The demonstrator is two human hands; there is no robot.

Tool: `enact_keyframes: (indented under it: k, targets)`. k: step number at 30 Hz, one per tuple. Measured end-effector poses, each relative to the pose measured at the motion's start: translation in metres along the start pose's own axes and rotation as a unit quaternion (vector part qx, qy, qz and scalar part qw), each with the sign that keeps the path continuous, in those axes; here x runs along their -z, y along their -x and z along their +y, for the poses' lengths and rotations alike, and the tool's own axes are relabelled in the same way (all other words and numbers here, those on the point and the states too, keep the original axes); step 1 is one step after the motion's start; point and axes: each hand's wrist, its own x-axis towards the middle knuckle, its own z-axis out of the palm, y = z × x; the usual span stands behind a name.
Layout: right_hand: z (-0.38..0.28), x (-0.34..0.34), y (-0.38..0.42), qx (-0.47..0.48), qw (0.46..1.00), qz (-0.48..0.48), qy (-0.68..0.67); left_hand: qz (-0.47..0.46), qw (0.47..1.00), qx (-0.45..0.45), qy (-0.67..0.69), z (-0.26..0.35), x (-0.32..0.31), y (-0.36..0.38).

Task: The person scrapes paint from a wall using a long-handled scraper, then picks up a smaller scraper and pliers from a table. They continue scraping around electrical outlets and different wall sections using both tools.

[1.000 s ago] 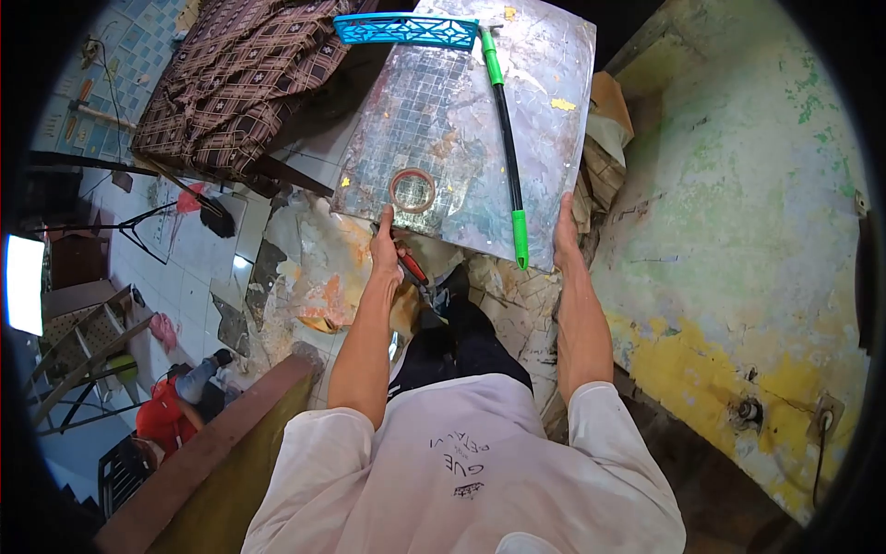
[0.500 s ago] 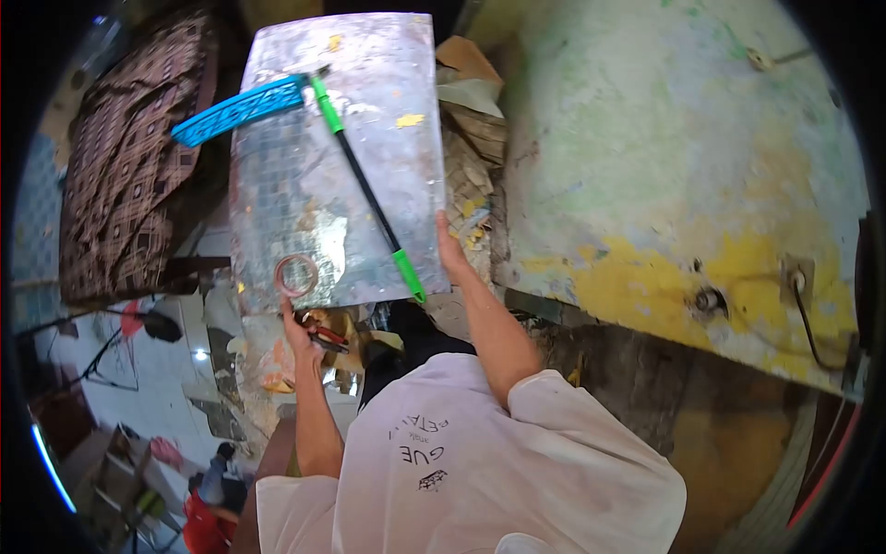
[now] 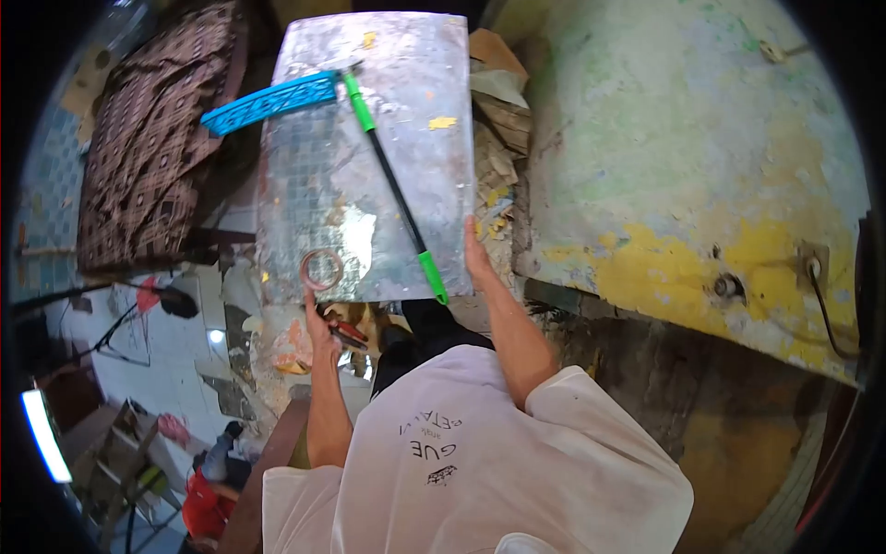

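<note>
A scuffed, shiny rectangular board (image 3: 305,175) extends in front of me, held by its edges. My left hand (image 3: 319,328) is closed at its near left corner, fingertip close to a reddish ring (image 3: 321,269) like a tape roll. My right hand (image 3: 477,260) is closed on the right edge near the front, its fingers partly hidden. Over the board lie a blue lattice plastic piece (image 3: 272,102), jutting past the left edge, and a black rod with green ends (image 3: 395,189). Red-handled pliers (image 3: 347,334) show right beside my left hand.
A worn green and yellow surface (image 3: 646,185) with a socket and plugged-in cable (image 3: 814,270) fills the right. Brown patterned cloth (image 3: 157,138) drapes something at left. Scraps (image 3: 498,175) line the board's right side. A person in red (image 3: 208,503) is at lower left.
The whole view has shifted, so the board, both hands and the surroundings appear farther right. Both hands keep their hold, and the things on the board keep their places.
</note>
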Motion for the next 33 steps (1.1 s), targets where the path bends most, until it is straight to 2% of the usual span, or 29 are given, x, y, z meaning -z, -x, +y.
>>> enact_keyframes:
  k: [5,7,8,9,10,11,12,13,15,16,18,20,22,24,26,28,29,30,33]
  targets:
    - [0.002,0.005,-0.010,-0.014,0.999,0.035,0.035,0.044,0.997,-0.042,-0.043,0.005,-0.020,0.014]
    - [0.025,0.006,-0.028,0.175,0.979,0.099,0.043,0.025,0.998,-0.038,-0.040,-0.004,-0.003,0.001]
    - [0.024,-0.002,-0.012,0.236,0.940,0.233,0.086,0.004,0.999,-0.042,-0.033,-0.005,0.010,-0.004]
    - [0.008,-0.010,0.011,0.297,0.877,0.356,0.125,0.026,0.998,-0.030,-0.040,-0.005,0.010,-0.003]
    - [-0.014,-0.013,0.037,0.296,0.885,0.339,0.122,0.020,0.999,-0.008,-0.031,-0.004,0.014,-0.004]
    - [-0.035,-0.008,0.066,0.333,0.870,0.289,0.220,0.022,0.999,-0.015,-0.037,-0.002,0.013,-0.004]
    - [-0.041,-0.010,0.083,0.369,0.841,0.238,0.315,0.022,0.999,-0.018,-0.042,-0.003,0.011,-0.001]
    - [-0.036,-0.018,0.087,0.371,0.844,0.226,0.314,0.036,0.998,-0.026,-0.043,-0.003,0.004,0.005]
    - [-0.034,-0.027,0.092,0.412,0.806,0.113,0.409,0.019,0.998,-0.022,-0.051,-0.001,0.007,0.003]
    - [-0.033,-0.032,0.092,0.419,0.804,0.112,0.406,0.018,0.998,-0.029,-0.049,0.000,0.008,0.002]
    - [-0.024,-0.044,0.086,0.368,0.808,0.084,0.453,0.015,0.997,-0.032,-0.071,0.003,0.004,0.006]
    - [-0.016,-0.055,0.080,0.395,0.803,0.088,0.437,0.028,0.996,-0.042,-0.075,0.007,-0.001,0.008]
    - [-0.010,-0.062,0.079,0.337,0.845,0.156,0.385,0.040,0.995,-0.024,-0.091,0.007,-0.002,0.011]
    - [-0.016,-0.054,0.085,0.369,0.848,0.176,0.338,0.034,0.993,-0.075,-0.085,0.007,-0.009,0.013]
    - [-0.025,-0.037,0.100,0.352,0.882,0.133,0.282,0.022,0.993,-0.061,-0.098,0.005,0.000,0.006]
    - [-0.017,-0.016,0.101,0.374,0.878,0.156,0.255,0.018,0.992,-0.058,-0.114,0.005,-0.003,0.008]
    - [-0.011,-0.002,0.111,0.365,0.897,0.132,0.211,0.001,0.991,-0.058,-0.122,0.003,0.004,0.000]
    - [-0.001,0.015,0.123,0.354,0.914,0.107,0.164,-0.001,0.990,-0.054,-0.130,0.001,0.011,-0.010]
    - [0.063,0.068,0.164,0.325,0.931,0.144,0.085,-0.007,0.989,-0.065,-0.129,0.001,0.014,-0.014]
